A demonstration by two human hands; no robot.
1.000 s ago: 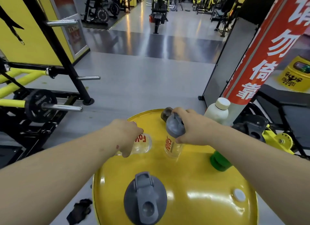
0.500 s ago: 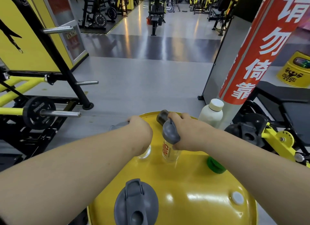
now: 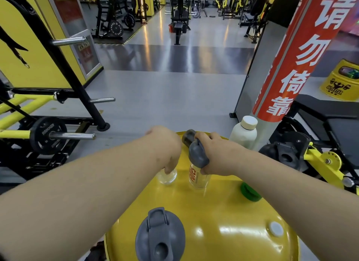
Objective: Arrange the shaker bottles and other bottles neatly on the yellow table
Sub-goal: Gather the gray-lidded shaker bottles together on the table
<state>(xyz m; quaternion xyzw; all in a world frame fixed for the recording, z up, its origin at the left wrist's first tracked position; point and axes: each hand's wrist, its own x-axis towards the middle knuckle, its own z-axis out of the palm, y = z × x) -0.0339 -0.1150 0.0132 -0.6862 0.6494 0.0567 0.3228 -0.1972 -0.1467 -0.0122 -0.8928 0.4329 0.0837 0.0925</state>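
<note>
On the round yellow table (image 3: 223,218) my left hand (image 3: 165,146) grips the top of a clear shaker bottle (image 3: 167,176) that stands upright. Right beside it my right hand (image 3: 215,153) holds the grey lid of a second clear shaker bottle (image 3: 196,178) with red lettering, also upright. A dark bottle (image 3: 186,136) shows just behind my hands at the far rim. A white bottle (image 3: 245,133) with a cream cap stands at the far right edge. A grey shaker lid (image 3: 160,235) is close to me, seen from above. A green cap (image 3: 249,192) peeks out under my right forearm.
A small white plug (image 3: 275,228) sits in the table top at the right. A red-wrapped pillar (image 3: 295,52) rises just behind the white bottle. Weight racks with plates (image 3: 48,135) stand to the left, a black and yellow machine (image 3: 303,155) to the right.
The left bottle has gone from lying tilted in my left hand to standing upright beside the right bottle. My right hand kept its hold on the lid.
</note>
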